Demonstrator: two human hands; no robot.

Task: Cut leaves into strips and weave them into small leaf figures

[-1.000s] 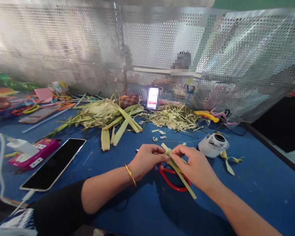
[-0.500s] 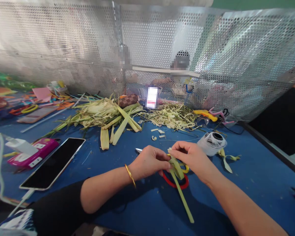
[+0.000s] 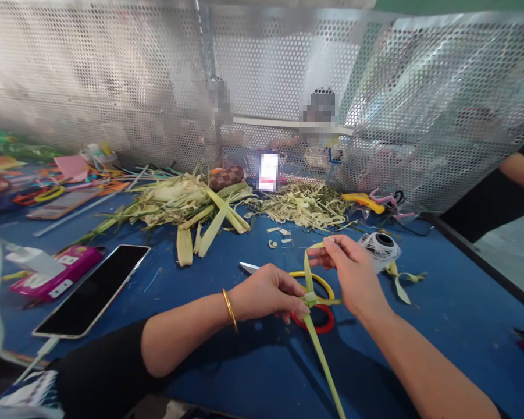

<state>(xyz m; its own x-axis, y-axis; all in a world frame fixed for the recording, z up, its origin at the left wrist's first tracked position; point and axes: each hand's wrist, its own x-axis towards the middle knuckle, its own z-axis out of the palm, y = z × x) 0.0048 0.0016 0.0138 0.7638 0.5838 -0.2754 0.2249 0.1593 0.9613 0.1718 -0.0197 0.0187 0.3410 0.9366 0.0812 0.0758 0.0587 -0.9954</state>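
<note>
Green strips: crossed and folded into a small knot [image 3: 310, 299], in front of the scissors handles, near the counter's front
Left hand [image 3: 270, 294]: thumb and fingers pinch the knot's left side
Right hand [image 3: 353, 270]: thumb and fingertips grip the strip end that rises from the knot
Done: the central fold looks formed
Left: ends stick out long and untrimmed, so the piece seems unfinished, at an early stage
Scissors [image 3: 325, 279]: under the work, yellow and red loops showing
Thread spool [image 3: 380, 251]: just beyond the right hand
Counter [image 3: 227, 372]: blue, with a leaf pile [image 3: 174, 201], shredded scraps [image 3: 305, 206] and a dark-screened phone [image 3: 93, 288]
Room: perforated screen [image 3: 283, 58] behind, people blurred beyond it
</note>
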